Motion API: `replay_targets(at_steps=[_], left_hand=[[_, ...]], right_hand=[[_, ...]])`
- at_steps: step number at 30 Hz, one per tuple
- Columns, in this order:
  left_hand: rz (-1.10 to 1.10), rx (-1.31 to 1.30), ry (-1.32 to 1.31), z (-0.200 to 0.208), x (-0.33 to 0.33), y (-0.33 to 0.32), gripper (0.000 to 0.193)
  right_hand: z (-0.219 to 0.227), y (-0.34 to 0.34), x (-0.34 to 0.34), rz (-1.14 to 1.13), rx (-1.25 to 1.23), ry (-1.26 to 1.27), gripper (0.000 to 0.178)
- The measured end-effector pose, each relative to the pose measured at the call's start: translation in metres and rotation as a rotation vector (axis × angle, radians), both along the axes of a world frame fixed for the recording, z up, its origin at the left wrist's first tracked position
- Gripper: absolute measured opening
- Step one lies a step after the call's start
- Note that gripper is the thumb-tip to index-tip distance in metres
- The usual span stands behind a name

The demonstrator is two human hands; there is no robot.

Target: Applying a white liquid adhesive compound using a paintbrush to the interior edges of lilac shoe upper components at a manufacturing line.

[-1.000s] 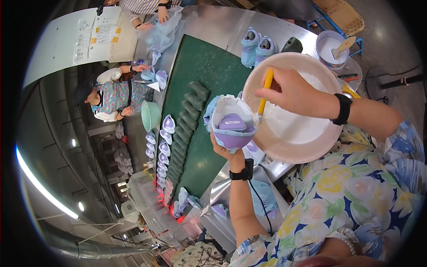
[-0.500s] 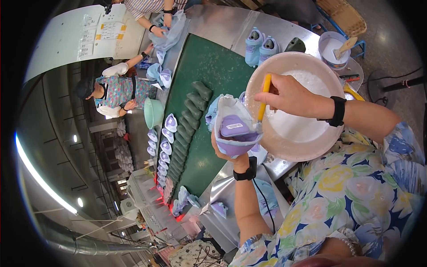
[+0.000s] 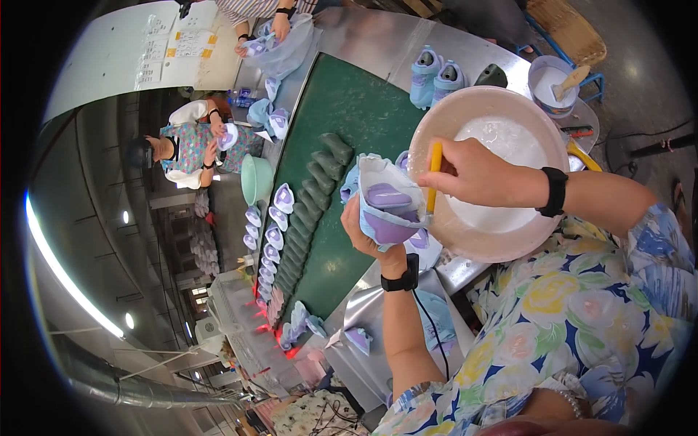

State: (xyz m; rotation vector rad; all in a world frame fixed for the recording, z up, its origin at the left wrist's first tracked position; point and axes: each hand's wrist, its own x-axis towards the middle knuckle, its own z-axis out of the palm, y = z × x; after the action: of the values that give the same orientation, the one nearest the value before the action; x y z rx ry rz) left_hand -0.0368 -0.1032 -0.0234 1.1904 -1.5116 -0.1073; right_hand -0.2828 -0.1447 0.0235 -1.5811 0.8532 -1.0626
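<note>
My left hand (image 3: 361, 231) is closed round a purple and light-blue shoe upper (image 3: 392, 231), its white-edged opening turned toward me. In my right hand (image 3: 472, 171) is a brush with a yellow handle (image 3: 435, 174), gripped in the fingers. The brush's lower end meets the right edge of the upper; its bristles are mostly hidden there. Directly under my right hand stands a wide pale-pink basin (image 3: 534, 243) holding white, milky liquid (image 3: 509, 149). More light-blue shoe pieces lie partly hidden behind and below the held upper.
A green conveyor belt (image 3: 363, 102) carries a row of dark shoe lasts (image 3: 309, 192) and purple uppers (image 3: 278, 218). Two lasted blue shoes (image 3: 425, 76) stand behind the basin. A small bucket (image 3: 552, 80) holds a brush. Two co-workers are across the belt, one beside a green basin (image 3: 256, 178).
The held upper has tilted slightly, and the brush has shifted a little along its edge. Across the belt, a co-worker now holds a purple upper in both hands.
</note>
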Motion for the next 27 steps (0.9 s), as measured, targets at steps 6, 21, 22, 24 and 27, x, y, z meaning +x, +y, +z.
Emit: replay_targets(at_steps=[6, 21, 22, 24, 27], left_hand=[[-0.137, 0.511, 0.417, -0.011, 0.050, 0.009, 0.046], [-0.421, 0.932, 0.787, -0.024, 0.006, 0.046, 0.059], [-0.462, 0.929, 0.860, -0.023, 0.004, 0.047, 0.060], [-0.565, 0.924, 0.992, -0.017, 0.000, 0.046, 0.060], [-0.706, 0.915, 1.196, -0.013, -0.005, 0.044, 0.061]], right_hand=[[0.004, -0.021, -0.011, 0.099, -0.314, 0.059, 0.017], [0.038, -0.018, -0.008, 0.339, -0.788, 0.131, 0.016], [0.038, -0.015, -0.005, 0.370, -0.636, -0.034, 0.018], [0.042, -0.005, 0.014, 0.434, -0.689, -0.092, 0.018], [0.038, -0.010, 0.029, 0.518, -0.789, -0.110, 0.019]])
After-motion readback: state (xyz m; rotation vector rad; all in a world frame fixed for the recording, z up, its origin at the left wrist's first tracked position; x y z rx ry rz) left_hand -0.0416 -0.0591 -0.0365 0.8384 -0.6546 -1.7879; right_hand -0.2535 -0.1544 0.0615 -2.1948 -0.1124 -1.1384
